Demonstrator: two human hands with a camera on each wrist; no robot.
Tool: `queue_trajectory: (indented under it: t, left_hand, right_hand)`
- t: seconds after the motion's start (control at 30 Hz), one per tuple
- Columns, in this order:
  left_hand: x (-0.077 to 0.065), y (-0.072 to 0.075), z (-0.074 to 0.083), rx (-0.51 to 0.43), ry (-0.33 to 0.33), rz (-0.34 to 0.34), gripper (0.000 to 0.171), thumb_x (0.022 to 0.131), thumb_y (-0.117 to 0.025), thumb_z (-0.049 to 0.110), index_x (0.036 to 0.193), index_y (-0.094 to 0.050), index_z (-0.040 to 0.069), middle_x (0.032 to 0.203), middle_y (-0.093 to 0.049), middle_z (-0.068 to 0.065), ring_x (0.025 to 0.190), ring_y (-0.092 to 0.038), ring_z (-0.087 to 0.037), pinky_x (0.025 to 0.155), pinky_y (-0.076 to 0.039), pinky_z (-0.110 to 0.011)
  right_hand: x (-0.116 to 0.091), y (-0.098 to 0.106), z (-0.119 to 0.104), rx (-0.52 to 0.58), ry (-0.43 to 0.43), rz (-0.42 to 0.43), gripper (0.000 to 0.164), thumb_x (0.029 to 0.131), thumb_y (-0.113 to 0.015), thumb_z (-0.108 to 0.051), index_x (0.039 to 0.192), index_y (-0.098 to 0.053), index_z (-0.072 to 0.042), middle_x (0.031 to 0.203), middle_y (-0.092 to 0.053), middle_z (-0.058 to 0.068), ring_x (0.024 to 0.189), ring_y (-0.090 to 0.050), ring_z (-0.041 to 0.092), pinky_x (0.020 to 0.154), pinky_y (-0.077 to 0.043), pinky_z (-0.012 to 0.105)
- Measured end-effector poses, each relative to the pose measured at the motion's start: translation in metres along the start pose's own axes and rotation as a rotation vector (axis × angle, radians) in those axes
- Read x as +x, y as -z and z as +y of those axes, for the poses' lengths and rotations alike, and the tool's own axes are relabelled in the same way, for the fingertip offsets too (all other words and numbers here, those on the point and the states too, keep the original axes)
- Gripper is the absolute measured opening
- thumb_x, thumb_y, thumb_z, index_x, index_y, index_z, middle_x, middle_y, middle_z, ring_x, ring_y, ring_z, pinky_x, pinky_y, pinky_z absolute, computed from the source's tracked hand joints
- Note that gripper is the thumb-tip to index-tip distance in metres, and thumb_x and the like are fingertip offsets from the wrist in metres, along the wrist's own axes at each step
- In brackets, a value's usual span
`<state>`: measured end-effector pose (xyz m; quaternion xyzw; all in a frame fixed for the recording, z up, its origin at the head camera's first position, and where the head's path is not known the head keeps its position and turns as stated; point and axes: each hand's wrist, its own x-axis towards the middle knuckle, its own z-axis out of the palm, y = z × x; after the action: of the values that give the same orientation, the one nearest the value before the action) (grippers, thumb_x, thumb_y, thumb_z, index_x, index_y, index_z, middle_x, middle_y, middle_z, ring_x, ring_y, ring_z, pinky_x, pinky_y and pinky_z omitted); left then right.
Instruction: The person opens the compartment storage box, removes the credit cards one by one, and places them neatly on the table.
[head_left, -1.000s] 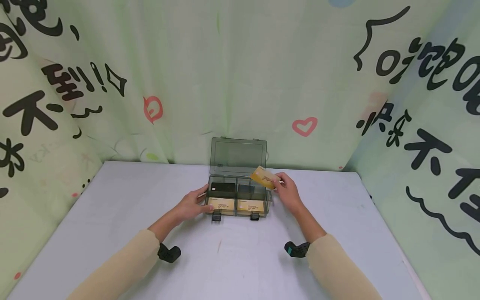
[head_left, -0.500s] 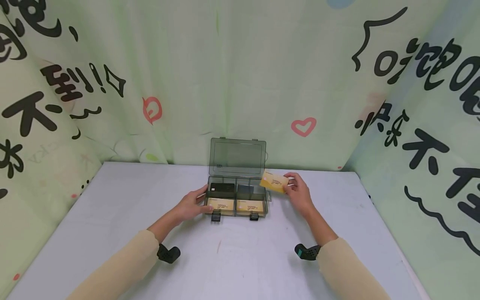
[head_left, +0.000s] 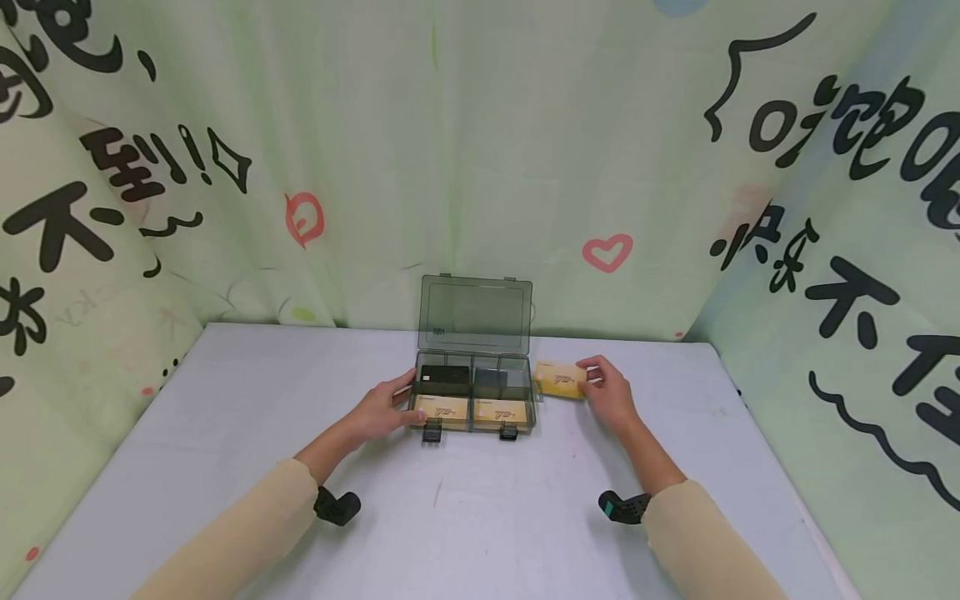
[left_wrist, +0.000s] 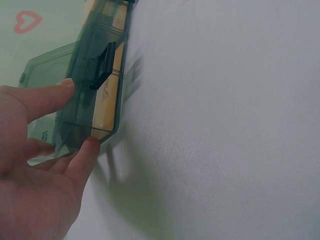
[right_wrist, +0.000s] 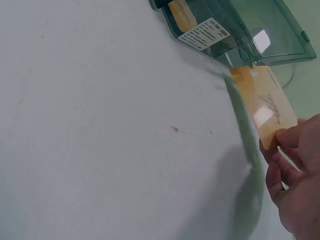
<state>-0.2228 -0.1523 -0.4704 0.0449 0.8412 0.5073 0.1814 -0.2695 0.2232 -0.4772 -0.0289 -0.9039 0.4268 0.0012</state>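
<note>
My right hand pinches a yellow card at its right end, thumb against fingers. The card lies low beside the right wall of a smoky clear plastic organizer box, its lid raised. In the right wrist view, the card's far end overlaps the box's corner, and dark lettering shows on its face. My left hand holds the box's left side, thumb at the front and fingers along the side wall. Yellow cards fill both front compartments. A black item sits in the back left one.
Two dark latches hang at the box's front edge. A white barcode label is on its side wall. White cloth covers the table. A pale green printed curtain stands close behind the lid.
My right hand has carried the yellow card right and down, from over the box's back right compartment to beside its right wall. The left hand has stayed on the box.
</note>
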Motion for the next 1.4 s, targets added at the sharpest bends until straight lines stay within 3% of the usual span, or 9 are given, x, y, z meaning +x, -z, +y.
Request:
queue_trajectory:
  t: [0.27,0.67,0.87,1.4]
  left_hand:
    - [0.004,0.000,-0.002,-0.001,-0.001,-0.001,0.085,0.089,-0.069,0.016,0.156,-0.017,0.011,0.162,-0.017,-0.012,0.146,-0.029,-0.032,0.115,-0.032,-0.048]
    - [0.001,0.000,-0.001,-0.003,0.001,0.004,0.085,0.089,-0.069,0.016,0.156,-0.016,0.011,0.162,-0.017,-0.012,0.146,-0.028,-0.032,0.116,-0.031,-0.047]
    - [0.001,-0.001,-0.001,-0.009,0.004,0.005,0.085,0.089,-0.069,0.016,0.156,-0.016,0.012,0.162,-0.017,-0.010,0.146,-0.028,-0.030,0.115,-0.032,-0.047]
    - [0.000,-0.001,-0.002,0.012,-0.001,0.010,0.085,0.089,-0.069,0.017,0.156,-0.017,0.011,0.162,-0.018,-0.012,0.145,-0.030,-0.032,0.115,-0.032,-0.049]
  right_hand:
    - [0.001,-0.003,0.007,-0.095,0.018,-0.015,0.028,0.090,-0.061,-0.002,0.119,-0.058,-0.002,0.100,-0.058,0.017,0.093,-0.057,0.027,0.077,-0.047,0.030]
    - [0.006,-0.010,0.004,-0.205,0.057,-0.029,0.035,0.090,-0.061,0.000,0.124,-0.056,0.001,0.100,-0.058,0.018,0.089,-0.053,0.026,0.076,-0.043,0.033]
    - [0.007,-0.013,0.004,-0.256,0.048,-0.044,0.037,0.090,-0.060,-0.002,0.127,-0.059,0.000,0.117,-0.053,0.022,0.094,-0.050,0.029,0.078,-0.043,0.036]
    - [-0.001,-0.012,0.005,-0.199,0.040,-0.020,0.032,0.089,-0.064,-0.010,0.120,-0.065,-0.002,0.111,-0.060,0.018,0.095,-0.055,0.027,0.078,-0.045,0.032]
